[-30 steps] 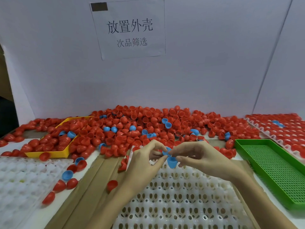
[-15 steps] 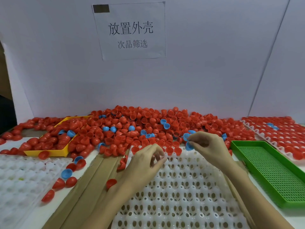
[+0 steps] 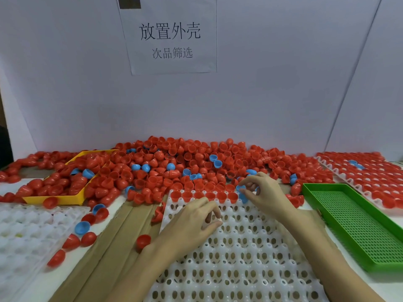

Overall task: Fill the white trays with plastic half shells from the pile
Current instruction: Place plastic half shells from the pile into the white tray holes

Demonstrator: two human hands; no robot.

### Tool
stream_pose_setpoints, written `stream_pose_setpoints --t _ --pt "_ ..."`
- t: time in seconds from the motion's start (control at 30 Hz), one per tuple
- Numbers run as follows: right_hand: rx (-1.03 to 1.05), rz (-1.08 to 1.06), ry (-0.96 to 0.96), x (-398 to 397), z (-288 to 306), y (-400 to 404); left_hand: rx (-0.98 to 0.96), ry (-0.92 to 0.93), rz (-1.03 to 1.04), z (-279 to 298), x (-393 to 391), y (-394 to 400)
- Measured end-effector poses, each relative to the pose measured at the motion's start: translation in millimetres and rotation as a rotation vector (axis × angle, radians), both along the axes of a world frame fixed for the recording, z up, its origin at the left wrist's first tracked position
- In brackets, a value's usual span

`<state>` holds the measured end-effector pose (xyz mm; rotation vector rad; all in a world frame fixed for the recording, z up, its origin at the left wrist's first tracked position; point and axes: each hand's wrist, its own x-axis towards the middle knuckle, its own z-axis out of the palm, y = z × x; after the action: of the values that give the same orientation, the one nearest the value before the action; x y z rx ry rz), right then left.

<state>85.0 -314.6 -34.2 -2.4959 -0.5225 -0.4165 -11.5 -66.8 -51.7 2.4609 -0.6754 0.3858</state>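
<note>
Presently, the right hand [image 3: 262, 192] pinches blue half shells [image 3: 241, 192] above the white tray [image 3: 239, 258]'s far row; left hand [image 3: 196, 221] rests there, fingers loosely curled, seemingly empty. Risk: stacked shells could seat together or tip.

shells [image 3: 174, 162]: glossy plastic | tray [image 3: 239, 258]: matt white plastic | sign [image 3: 170, 35]: paper

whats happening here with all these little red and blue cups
A person is loading a white tray with plastic half shells from the big pile. The right hand holds blue shells in its grip at the end of the tray's far row, where six red shells already sit. The left hand rests on the tray, fingers curled. Most pockets are unfilled.
</note>
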Motion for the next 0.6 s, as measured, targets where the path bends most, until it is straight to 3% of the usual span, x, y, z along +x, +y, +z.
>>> stream_pose_setpoints --t 0.13,0.37,0.6 --pt "-0.014 0.031 0.051 -1 -5 -1 0.003 0.013 -0.003 0 0 0" --pt "0.221 -0.033 0.009 0 2 -20 0.005 0.04 -0.023 4 1 5" --pt "-0.015 -0.132 -0.021 44 21 -12 0.018 0.017 -0.045 6 3 8"
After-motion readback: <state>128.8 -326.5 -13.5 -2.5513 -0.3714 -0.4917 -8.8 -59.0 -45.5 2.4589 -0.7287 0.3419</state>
